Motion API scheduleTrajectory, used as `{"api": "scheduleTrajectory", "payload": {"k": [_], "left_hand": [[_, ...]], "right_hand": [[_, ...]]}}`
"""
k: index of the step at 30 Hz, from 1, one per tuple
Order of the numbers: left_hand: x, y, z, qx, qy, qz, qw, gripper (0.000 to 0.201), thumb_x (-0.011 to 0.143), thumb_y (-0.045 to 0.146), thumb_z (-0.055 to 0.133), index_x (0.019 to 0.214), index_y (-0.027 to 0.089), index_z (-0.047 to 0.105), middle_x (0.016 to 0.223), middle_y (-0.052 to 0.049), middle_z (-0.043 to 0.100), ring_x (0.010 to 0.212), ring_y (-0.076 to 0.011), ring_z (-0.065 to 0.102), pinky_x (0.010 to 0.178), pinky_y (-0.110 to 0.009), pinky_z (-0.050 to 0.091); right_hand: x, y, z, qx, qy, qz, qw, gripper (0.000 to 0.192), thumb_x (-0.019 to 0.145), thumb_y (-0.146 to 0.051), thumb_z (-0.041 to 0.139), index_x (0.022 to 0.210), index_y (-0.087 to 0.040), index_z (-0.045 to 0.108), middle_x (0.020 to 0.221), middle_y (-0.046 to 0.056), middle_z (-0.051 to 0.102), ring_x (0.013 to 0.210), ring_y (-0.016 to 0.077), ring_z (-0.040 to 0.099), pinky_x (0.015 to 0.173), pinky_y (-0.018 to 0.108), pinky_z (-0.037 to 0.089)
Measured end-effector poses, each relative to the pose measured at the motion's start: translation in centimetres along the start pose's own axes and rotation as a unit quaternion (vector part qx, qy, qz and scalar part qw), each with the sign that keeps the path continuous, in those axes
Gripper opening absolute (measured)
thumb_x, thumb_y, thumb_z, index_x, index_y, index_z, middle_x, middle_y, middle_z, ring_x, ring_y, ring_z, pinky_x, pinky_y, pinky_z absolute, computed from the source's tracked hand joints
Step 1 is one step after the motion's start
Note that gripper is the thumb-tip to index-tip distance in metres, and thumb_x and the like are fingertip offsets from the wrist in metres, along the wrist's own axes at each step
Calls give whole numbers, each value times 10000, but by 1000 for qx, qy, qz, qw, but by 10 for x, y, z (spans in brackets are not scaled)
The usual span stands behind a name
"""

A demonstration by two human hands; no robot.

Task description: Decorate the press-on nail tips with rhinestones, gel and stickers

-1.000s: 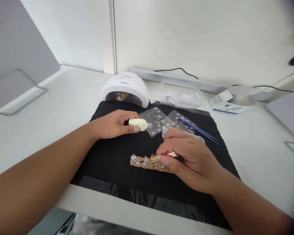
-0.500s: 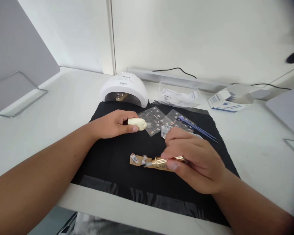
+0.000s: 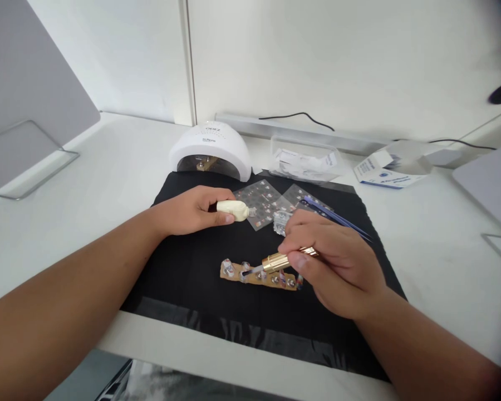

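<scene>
Head view: left hand (image 3: 192,211) gripping cream bottle (image 3: 232,210), right hand (image 3: 334,262) gripping gold brush (image 3: 275,262).

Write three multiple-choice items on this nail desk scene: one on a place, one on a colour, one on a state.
1. Where does the white nail lamp stand?
A. at the far edge of the black mat
B. at the near edge of the black mat
C. on the blue-printed box

2. What colour is the small bottle in the left hand?
A. red
B. cream
C. green

3. How does the right hand hold the gold-handled brush?
A. lying loose on an open palm
B. pinched in the fingers, tip at the cardboard strip
C. not at all

Answers: 1 A, it sits beyond the mat's back edge. 2 B, pale cream. 3 B, fingers are closed round the handle.
</scene>
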State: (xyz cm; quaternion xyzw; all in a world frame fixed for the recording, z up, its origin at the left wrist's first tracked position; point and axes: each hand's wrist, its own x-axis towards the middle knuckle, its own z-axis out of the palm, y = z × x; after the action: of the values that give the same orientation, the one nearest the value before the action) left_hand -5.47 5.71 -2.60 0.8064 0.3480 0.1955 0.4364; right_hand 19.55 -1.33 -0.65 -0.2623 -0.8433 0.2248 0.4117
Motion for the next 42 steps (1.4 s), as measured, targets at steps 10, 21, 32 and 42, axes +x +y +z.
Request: {"api": "scheduleTrajectory", "payload": {"k": [10, 21, 32, 42], "left_hand": [[-2, 2, 1, -49, -1, 9, 999, 268, 881, 392, 644, 1002, 153, 647, 868, -16, 604, 786, -146, 552, 671, -234, 419], [-3, 5, 4, -16, -19, -8, 1000, 281, 879, 407, 651, 1029, 169, 666, 932, -43, 654, 856, -182, 592, 691, -249, 449], [-4, 5, 6, -3, -34, 2, 999, 291, 891, 411, 649, 1044, 165, 670, 922, -35, 664, 840, -177, 597, 728, -260, 449], [-5, 7, 7, 5, -28, 20, 999, 269, 897, 393, 643, 1034, 164, 667, 906, -33, 671, 827, -175, 611, 724, -263, 464]], "right_hand": [[-10, 28, -5, 108, 214, 86, 967, 131, 896, -188, 573, 859, -250, 683, 703, 5, 556, 605, 148, 466, 526, 315, 350], [-13, 33, 0, 18, 228, 91, 969, 99, 947, -309, 545, 918, -259, 625, 725, 2, 560, 606, 158, 483, 573, 339, 399], [-11, 29, 1, 22, 226, 86, 970, 82, 941, -241, 559, 895, -240, 626, 733, -16, 566, 607, 135, 490, 569, 320, 400], [-9, 27, 1, -54, 200, 86, 975, 72, 907, -204, 560, 895, -246, 618, 768, -5, 606, 662, 149, 551, 609, 321, 430]]}}
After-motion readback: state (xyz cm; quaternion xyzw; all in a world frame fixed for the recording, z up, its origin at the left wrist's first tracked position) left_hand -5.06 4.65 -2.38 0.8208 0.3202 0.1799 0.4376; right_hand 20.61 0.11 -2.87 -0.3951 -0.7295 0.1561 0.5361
